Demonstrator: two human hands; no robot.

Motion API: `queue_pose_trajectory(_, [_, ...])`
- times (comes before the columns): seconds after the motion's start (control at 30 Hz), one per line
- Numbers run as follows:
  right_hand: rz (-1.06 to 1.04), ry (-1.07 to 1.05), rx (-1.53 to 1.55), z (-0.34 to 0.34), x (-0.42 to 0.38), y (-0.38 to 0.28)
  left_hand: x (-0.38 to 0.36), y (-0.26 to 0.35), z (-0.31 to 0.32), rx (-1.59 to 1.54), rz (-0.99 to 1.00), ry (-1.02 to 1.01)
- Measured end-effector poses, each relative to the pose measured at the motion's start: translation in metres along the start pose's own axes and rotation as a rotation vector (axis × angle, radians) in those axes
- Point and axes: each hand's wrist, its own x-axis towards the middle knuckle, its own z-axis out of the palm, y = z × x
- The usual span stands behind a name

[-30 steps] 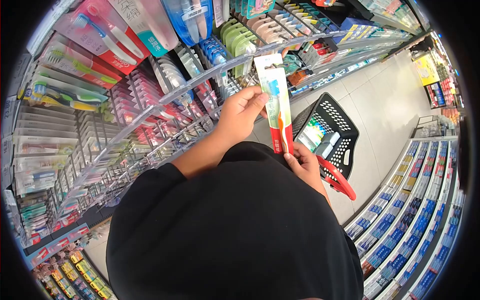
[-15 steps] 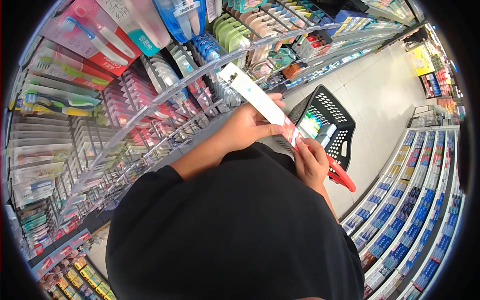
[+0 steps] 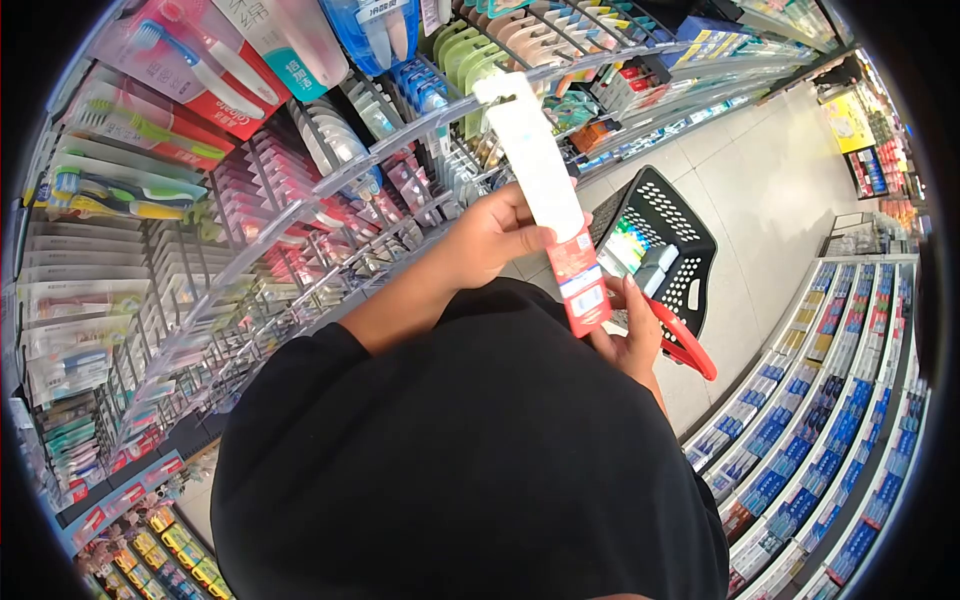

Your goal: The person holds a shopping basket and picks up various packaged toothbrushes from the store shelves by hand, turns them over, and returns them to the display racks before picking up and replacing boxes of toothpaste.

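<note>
In front of my body I hold a long, narrow toothbrush pack [image 3: 545, 185], its back showing, white above and red with print and a barcode below. My left hand [image 3: 490, 240] is closed on its middle, the thumb lying across the card. At the red lower end, my right hand [image 3: 635, 335] pinches the edge, with some fingers hidden behind it. The pack is tilted, its hanging-hole end pointing toward the shelf. Just beyond my right hand is a black shopping basket [image 3: 690, 225]; its red handle [image 3: 685, 345] passes close to that wrist.
Hooks of packaged toothbrushes [image 3: 190, 70] fill the rack on the left, behind a clear curved shelf edge [image 3: 330, 185]. Several colourful packs lie inside the basket. On the right, a tiered shelf [image 3: 810, 420] carries rows of boxes. Tiled floor [image 3: 760, 200] runs between them.
The pack has turned more upright, and its printed red back now faces me more fully. My right hand has shifted slightly down along its lower end.
</note>
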Motion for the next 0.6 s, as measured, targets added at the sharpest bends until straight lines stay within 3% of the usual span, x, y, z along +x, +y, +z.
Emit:
queue_pose_trajectory(0.3, [0.162,-0.144,0.039,-0.0026,-0.0081,-0.0037,-0.0021,0.0042,0.0015,-0.165,-0.084,0.037])
queue_pose_trajectory(0.6, [0.277,-0.142,0.043,-0.0002,-0.0102,-0.008,0.0051,0.0028,-0.0036,-0.206,-0.129,-0.01])
